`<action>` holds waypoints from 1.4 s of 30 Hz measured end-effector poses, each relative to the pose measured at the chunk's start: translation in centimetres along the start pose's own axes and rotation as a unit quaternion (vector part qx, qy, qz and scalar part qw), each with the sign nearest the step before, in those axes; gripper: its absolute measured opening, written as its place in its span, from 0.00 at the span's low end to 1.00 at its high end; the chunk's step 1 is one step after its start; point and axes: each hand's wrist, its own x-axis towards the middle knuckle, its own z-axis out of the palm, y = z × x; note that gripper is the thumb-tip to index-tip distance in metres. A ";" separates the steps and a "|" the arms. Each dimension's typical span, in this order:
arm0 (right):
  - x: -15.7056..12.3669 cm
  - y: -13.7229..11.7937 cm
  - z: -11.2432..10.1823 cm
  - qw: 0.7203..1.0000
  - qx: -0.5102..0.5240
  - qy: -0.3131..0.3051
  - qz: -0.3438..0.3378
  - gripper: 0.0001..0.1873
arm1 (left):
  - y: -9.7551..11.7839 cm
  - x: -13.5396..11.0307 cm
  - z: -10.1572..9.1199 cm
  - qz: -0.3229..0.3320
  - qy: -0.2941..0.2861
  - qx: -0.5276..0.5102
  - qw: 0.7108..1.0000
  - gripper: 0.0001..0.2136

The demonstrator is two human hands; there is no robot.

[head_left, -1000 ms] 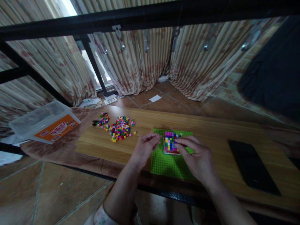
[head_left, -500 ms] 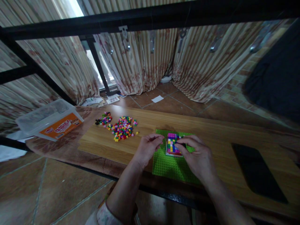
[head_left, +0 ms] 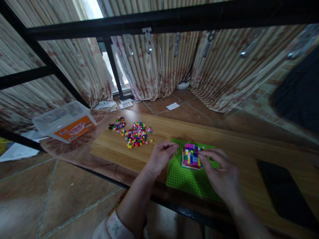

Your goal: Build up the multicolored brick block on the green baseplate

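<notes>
A green studded baseplate lies on the wooden tabletop. On it stands a block of small multicoloured bricks. My right hand rests against the block's right side with its fingertips bent onto the block. My left hand sits at the baseplate's left edge with its fingers curled together; whether anything is in them is hidden. A loose pile of small coloured bricks lies to the left on the table.
A clear plastic box with an orange label sits at the table's left end. A black flat object lies on the table to the right. A black metal frame crosses overhead, with curtains and tiled floor behind.
The view has shifted so everything sits further right in the picture. My right hand has slid from over the block's top to its right side. My left hand has stayed by the baseplate.
</notes>
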 end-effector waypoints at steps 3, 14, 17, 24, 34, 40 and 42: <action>0.0 0.0 0.1 1.000 -0.003 -0.004 0.014 0.10 | 0.1 0.0 0.0 -0.002 0.000 0.000 1.000 0.09; 0.0 -0.1 0.6 1.000 -0.020 -0.009 -0.002 0.11 | -0.1 0.0 0.1 0.002 -0.007 0.009 1.000 0.08; 0.0 0.0 0.6 1.000 -0.022 -0.011 -0.012 0.11 | -0.1 0.1 0.1 0.006 -0.008 0.009 1.000 0.08; 0.0 0.2 0.6 0.998 -0.045 -0.014 -0.035 0.10 | -0.1 0.4 -0.1 0.010 0.007 0.018 1.000 0.07; 0.0 0.2 0.9 0.998 -0.053 -0.019 -0.036 0.10 | -0.5 1.9 -2.8 0.062 0.077 0.106 0.989 0.06; -0.1 -0.3 0.5 0.994 0.067 0.055 0.070 0.10 | 0.0 2.3 -5.7 0.087 0.169 0.392 0.900 0.07; 0.1 -0.6 0.0 0.984 0.083 0.113 0.110 0.10 | 0.3 1.9 -5.9 0.061 0.187 0.480 0.855 0.09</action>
